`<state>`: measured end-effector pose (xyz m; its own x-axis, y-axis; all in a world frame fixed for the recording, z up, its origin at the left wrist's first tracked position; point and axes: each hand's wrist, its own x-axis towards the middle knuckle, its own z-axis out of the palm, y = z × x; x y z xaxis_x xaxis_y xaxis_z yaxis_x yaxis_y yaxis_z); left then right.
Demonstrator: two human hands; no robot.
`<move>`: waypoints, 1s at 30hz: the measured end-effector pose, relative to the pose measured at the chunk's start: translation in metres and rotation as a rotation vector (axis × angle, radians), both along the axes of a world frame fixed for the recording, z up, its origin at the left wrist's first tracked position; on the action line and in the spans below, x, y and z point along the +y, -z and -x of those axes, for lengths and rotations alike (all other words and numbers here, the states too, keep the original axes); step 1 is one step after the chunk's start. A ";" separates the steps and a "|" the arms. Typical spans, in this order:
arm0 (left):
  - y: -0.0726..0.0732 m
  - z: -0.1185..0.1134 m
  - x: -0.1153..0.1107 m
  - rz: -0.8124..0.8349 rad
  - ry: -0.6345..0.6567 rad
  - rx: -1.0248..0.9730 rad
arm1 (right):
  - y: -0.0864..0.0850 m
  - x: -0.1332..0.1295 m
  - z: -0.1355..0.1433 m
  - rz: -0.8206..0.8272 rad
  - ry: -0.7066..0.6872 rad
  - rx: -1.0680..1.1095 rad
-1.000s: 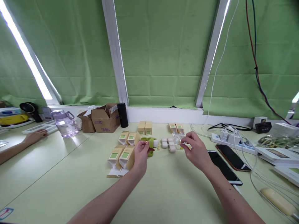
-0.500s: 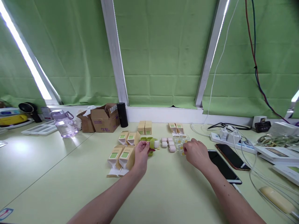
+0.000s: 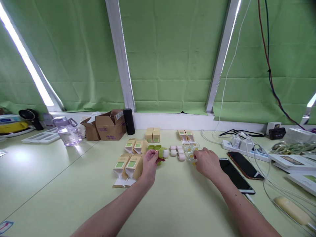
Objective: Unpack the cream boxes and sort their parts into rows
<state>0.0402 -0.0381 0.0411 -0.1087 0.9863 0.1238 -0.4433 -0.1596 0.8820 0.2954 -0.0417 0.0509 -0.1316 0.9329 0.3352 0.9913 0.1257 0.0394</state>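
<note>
My left hand [image 3: 149,164] pinches a green sleeve [image 3: 161,152] with a white piece [image 3: 166,153] sticking out of its right end. Behind that hand are more green pieces [image 3: 151,147]. Several pale pink blocks [image 3: 181,157] stand between my two hands. My right hand [image 3: 207,161] is closed at the right edge of a group of clear containers [image 3: 189,148] with yellow spots; whatever its fingertips grip is hidden. Open cardboard boxes with green labels [image 3: 131,164] stand left of my left hand.
Two closed small boxes [image 3: 152,135] and two open ones [image 3: 186,135] stand further back. A tablet [image 3: 235,176], a phone [image 3: 245,165] and a power strip [image 3: 256,154] lie at right. A purple bottle [image 3: 67,131], brown carton [image 3: 111,126] and black cylinder [image 3: 129,121] stand at left.
My right hand has shifted very slightly at the clear containers, and a yellow bit now shows below its fingertips. My left hand still holds the green sleeve in nearly the same place.
</note>
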 end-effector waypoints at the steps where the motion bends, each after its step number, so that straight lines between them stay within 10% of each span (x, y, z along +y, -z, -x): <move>1: 0.001 0.000 0.000 0.004 0.011 -0.012 | 0.000 0.000 0.000 -0.034 -0.022 0.019; 12: 0.004 -0.002 0.000 0.196 0.276 -0.089 | 0.009 -0.016 0.041 -0.475 -0.576 0.387; 23: 0.003 -0.006 -0.010 0.200 0.344 0.067 | 0.021 -0.022 0.060 -0.405 -0.665 0.435; 30: -0.001 -0.005 -0.010 0.156 0.313 0.110 | 0.020 -0.020 0.063 -0.238 -0.655 0.938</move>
<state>0.0455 -0.0478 0.0420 0.2071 0.9777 -0.0361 -0.3506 0.1086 0.9302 0.2326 -0.0617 0.0309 -0.1720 0.6788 0.7139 0.3928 0.7119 -0.5822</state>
